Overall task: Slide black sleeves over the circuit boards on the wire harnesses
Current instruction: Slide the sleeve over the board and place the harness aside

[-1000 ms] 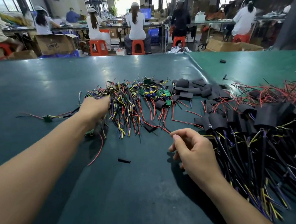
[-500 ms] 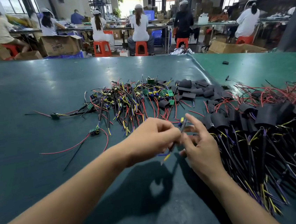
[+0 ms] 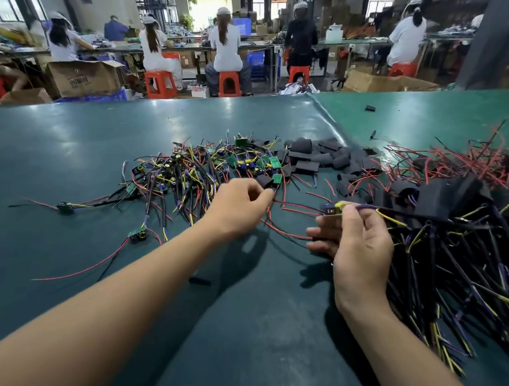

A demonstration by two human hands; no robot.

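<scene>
A small circuit board (image 3: pixel 332 208) with yellow and purple wires is pinched between the thumb and fingers of the right hand (image 3: pixel 354 243), just above the table (image 3: pixel 54 151). The left hand (image 3: pixel 238 205) is stretched further out, its fingertips pinched at a black sleeve (image 3: pixel 265 180) beside a green board at the near edge of the unsleeved wire harnesses (image 3: pixel 188 177). A heap of loose black sleeves (image 3: pixel 315 156) is seen just behind, toward the table's far edge. Sleeved harnesses (image 3: pixel 458 234) are piled along the right edge.
</scene>
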